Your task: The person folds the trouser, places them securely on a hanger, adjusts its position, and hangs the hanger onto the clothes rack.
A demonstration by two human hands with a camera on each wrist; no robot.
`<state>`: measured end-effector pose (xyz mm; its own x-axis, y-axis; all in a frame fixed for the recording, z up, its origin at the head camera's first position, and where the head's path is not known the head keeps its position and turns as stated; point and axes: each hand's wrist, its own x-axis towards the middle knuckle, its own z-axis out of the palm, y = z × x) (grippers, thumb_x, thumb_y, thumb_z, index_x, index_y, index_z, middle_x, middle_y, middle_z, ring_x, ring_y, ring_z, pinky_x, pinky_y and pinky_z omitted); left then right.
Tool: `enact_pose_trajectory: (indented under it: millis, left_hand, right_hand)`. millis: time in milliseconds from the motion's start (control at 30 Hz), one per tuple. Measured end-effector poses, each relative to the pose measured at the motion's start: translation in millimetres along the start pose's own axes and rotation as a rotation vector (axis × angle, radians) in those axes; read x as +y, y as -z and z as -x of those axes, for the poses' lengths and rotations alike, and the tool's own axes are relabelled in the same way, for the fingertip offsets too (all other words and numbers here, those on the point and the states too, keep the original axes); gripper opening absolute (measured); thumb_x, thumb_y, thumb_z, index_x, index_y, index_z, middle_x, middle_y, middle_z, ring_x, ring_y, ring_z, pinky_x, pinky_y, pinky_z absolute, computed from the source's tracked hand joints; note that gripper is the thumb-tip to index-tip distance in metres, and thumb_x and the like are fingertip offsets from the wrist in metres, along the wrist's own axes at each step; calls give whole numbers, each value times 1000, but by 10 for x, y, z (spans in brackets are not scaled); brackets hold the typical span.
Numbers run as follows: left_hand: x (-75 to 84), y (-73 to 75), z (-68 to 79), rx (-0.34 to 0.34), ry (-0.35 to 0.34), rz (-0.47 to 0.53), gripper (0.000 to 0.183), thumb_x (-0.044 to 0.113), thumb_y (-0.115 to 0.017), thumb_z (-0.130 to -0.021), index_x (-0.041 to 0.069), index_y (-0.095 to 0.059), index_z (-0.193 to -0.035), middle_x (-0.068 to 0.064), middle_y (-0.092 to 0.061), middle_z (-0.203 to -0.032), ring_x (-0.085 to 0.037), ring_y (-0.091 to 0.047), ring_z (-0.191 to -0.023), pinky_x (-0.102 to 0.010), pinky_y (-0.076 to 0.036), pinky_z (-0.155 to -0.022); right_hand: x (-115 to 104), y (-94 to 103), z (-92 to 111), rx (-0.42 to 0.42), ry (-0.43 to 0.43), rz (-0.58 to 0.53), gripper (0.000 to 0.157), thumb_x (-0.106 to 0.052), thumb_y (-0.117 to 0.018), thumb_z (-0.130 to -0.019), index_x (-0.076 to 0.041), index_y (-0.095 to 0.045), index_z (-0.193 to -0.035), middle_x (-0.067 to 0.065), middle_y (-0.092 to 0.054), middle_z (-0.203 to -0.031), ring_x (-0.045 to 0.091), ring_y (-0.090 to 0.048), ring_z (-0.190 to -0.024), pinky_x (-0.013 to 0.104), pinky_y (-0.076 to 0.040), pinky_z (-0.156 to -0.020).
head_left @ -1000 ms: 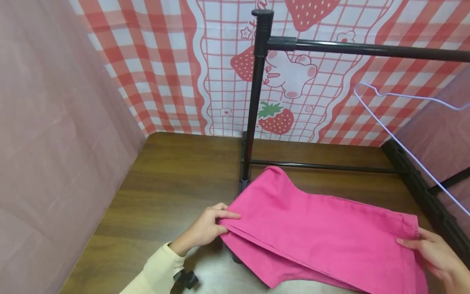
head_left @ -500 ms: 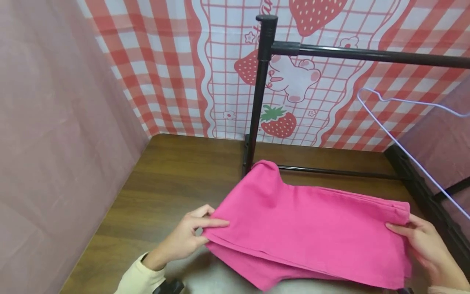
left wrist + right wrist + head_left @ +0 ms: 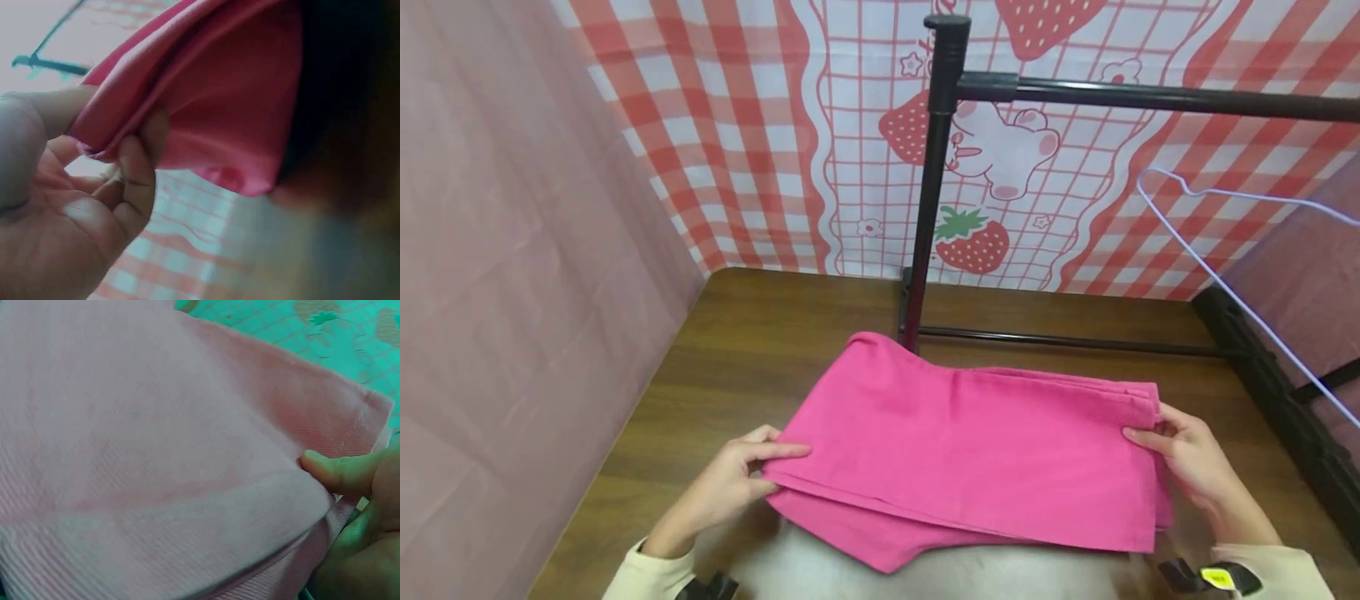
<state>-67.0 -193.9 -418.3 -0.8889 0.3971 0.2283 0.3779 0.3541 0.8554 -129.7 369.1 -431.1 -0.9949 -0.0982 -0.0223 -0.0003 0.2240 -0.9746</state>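
In front of the black clothes rack [image 3: 935,179], the left forearm is slanting up and inward, the left hand [image 3: 741,471] pinching one end of the folded pink pants [image 3: 970,458]. The right forearm is slanting inward oppositely; the right hand [image 3: 1187,454] is gripping the other end, thumb lying on the upper face. The pants are spanning both hands before the rack's upright. A lavender wire hanger [image 3: 1217,279] is showing below the rack's top bar; a strawberry-print cloth [image 3: 865,187] is hanging behind the rack.
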Motion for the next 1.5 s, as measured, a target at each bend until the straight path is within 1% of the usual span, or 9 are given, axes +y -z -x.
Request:
enact_pose_trajectory:
  millis: [167, 267, 400, 467, 700, 867, 1100, 1233, 1500]
  left_hand:
    - [-167, 41, 52, -141, 120, 74, 41, 1, -72, -76, -5, -67, -117, -12, -60, -100, 1, -49, -79, -20, -49, -67]
    - [-234, 76, 59, -240, 140, 132, 44, 9, -75, -80, -6, -64, -121, -10, -57, -99, 1, -49, -79, -21, -48, -68]
    - [-276, 108, 48, -315, 149, 177, 44, 12, -73, -85, -6, -62, -123, -13, -58, -105, 0, -51, -89, -21, -49, -76]
    - [-278, 117, 35, -328, 151, 180, 42, 12, -71, -86, -6, -62, -123, -14, -59, -107, 0, -51, -91, -20, -48, -78]
    - [-240, 120, 7, -313, 184, 145, 35, 15, -67, -90, -3, -65, -121, -11, -61, -105, 1, -51, -92, -19, -47, -81]
    - [-226, 89, -9, -284, 250, 176, 35, 15, -62, -93, -5, -62, -122, -21, -63, -110, -1, -58, -92, -21, -51, -81]
    - [-208, 40, -106, -230, 324, 357, 68, 5, -63, -90, -5, -26, -146, -40, -41, -134, -39, -61, -110, -30, -57, -84]
    - [-229, 33, -225, -205, 373, 352, 77, 2, -62, -90, -6, -13, -150, -43, -43, -131, -42, -63, -106, -37, -58, -82]
    - [-319, 36, -545, -218, 459, 196, 58, 13, -61, -93, -14, -38, -138, -33, -59, -124, -32, -66, -104, -45, -54, -92]
  right_hand:
    - [95, -51, -38, -6, -164, 40, 41, -3, -63, -91, -43, -63, -102, -16, -67, -86, 4, -64, -75, 26, -56, -61]
    - [111, -69, -64, -7, -233, 109, 35, -12, -64, -93, -25, -58, -124, -20, -65, -87, 3, -65, -77, 27, -57, -65]
    - [117, -97, -97, -26, -276, 220, 65, -22, -63, -94, 7, -32, -143, -22, -62, -88, 2, -64, -80, 28, -57, -70]
    - [117, -99, -110, -28, -294, 237, 70, -24, -62, -95, 10, -26, -145, -22, -62, -87, 3, -63, -80, 28, -57, -71]
    - [133, -51, -115, -63, -375, 158, 81, -28, -59, -97, 12, -13, -149, -22, -59, -91, 1, -63, -83, 28, -57, -74]
    - [138, -16, -102, -135, -448, 55, 82, -26, -55, -99, 18, -6, -147, -17, -63, -94, 3, -65, -87, 30, -58, -79]
    - [114, -36, -80, -204, -446, 127, 77, -26, -56, -98, 17, -14, -146, -1, -65, -104, 11, -66, -90, 35, -58, -80]
    - [97, -55, -73, -181, -407, 191, 74, -26, -57, -97, 16, -20, -146, 1, -66, -106, 11, -66, -88, 34, -58, -78]
    - [87, -73, -65, -157, -371, 217, 68, -24, -59, -96, 15, -28, -143, -2, -66, -100, 12, -65, -85, 34, -58, -75]
